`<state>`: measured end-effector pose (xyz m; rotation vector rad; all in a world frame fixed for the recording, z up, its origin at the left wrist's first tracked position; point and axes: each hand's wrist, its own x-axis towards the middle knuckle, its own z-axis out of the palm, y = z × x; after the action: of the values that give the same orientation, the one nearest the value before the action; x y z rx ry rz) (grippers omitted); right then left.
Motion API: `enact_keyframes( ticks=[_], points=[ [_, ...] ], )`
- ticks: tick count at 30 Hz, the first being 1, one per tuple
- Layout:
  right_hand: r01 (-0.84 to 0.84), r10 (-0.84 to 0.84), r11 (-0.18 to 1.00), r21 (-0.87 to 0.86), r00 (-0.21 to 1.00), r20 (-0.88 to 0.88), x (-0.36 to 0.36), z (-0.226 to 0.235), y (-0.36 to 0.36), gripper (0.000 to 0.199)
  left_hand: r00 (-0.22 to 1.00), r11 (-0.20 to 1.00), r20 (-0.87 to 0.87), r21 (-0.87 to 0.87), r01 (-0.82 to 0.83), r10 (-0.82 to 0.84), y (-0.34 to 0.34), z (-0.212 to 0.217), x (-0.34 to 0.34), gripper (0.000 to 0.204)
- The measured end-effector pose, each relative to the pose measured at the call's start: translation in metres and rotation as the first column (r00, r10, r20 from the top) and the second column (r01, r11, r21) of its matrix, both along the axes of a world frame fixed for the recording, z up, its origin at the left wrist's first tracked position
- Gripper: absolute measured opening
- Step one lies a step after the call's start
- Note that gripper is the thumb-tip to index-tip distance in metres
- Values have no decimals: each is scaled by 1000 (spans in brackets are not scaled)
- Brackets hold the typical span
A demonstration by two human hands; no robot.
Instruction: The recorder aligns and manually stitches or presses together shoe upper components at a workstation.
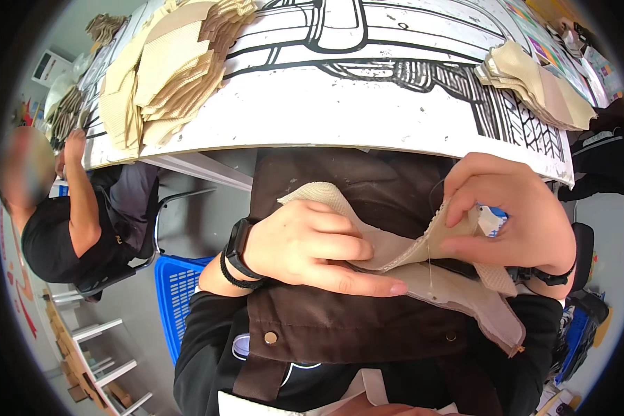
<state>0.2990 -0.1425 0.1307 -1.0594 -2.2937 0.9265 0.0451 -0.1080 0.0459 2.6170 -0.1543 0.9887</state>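
Observation:
My left hand [312, 246] lies flat on a beige fabric piece [388, 253] on my lap, pressing it against my brown apron [340, 326]. My right hand [516, 215] pinches the upper edge of the same fabric between thumb and fingers and also holds a small blue and white object [492, 220]. A thin thread [430, 256] runs down from the right fingers to the lower fabric layer. A black watch [237, 247] sits on my left wrist.
The white table [326, 111] with black drawn lines lies ahead. A stack of beige and tan fabric pieces [173, 69] rests at its left, another pile [534, 83] at its right. A person in black [69, 222] sits at the left. A blue crate [177, 291] stands below.

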Motion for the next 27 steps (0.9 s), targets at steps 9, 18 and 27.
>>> enact_keyframes(
  ticks=[9, 18, 27],
  points=[
    [-95, 78, 934, -344, 995, -63, -10, -6, 3, 19, 1000, 1000, -20, 5, 6, -6, -5, -2, -1, 36],
    [22, -24, 996, -81, 999, -28, -19, -14, 7, 7, 997, 999, -67, -24, 38, -40, -8, 6, -1, 41],
    [14, -9, 986, 164, 999, -31, -22, -6, -10, 5, 994, 995, 47, -22, -94, 95, -14, 2, 1, 36]
  ],
)
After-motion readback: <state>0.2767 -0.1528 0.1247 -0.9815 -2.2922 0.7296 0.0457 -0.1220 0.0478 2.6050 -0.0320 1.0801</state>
